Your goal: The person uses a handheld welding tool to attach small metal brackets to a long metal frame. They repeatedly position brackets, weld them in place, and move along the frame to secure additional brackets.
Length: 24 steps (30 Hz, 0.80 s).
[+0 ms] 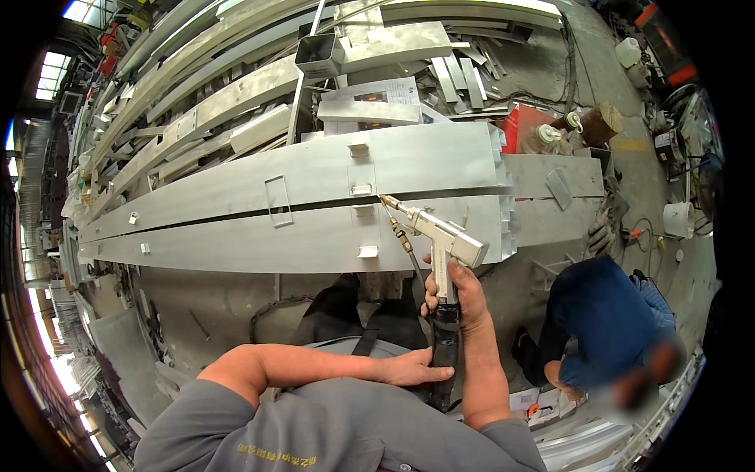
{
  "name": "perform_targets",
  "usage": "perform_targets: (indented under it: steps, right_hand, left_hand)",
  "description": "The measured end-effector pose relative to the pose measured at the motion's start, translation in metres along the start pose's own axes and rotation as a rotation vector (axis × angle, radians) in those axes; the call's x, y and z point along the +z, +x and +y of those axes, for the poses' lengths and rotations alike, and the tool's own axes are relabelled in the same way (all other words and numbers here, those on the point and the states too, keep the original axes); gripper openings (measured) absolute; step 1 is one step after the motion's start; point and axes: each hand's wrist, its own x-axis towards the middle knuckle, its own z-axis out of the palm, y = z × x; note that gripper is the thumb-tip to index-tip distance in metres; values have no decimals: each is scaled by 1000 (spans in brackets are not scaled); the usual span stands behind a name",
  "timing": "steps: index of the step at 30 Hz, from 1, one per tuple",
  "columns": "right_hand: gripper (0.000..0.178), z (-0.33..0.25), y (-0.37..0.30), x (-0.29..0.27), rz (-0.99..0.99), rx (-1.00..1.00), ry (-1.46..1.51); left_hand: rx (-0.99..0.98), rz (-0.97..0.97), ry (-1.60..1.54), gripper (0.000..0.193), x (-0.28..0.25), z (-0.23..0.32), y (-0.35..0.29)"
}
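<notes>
My right hand (464,293) is closed around the handle of a silver, pistol-shaped welding gun (448,236). Its copper-coloured tip points left, at the gap between two long grey metal beams (440,161). Whether the tip touches metal I cannot tell. A thin wire-feed tube (403,238) runs along the gun toward the same tip. Small metal brackets (361,190) stand on the beams close to the tip. Below the handle, my left hand (409,367) is at the thick black-wrapped cable (446,342), its thumb across the front and its other fingers partly hidden.
Behind the beams lie stacked metal profiles (236,98) and an open square container (318,53). White-capped bottles (548,135) and work gloves (602,232) are at the right. A co-worker in blue (602,315) bends down at the lower right. A chain (263,313) lies on the floor.
</notes>
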Motion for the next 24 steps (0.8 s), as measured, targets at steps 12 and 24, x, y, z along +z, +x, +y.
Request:
perform_targets:
  steps: [12, 24]
  right_hand:
    - [52, 17, -7, -8, 29, 33, 17]
    - [50, 19, 0, -9, 41, 45, 16]
  left_hand:
    - [-146, -60, -86, 36, -4, -9, 3]
    - [-143, -74, -52, 39, -12, -11, 3]
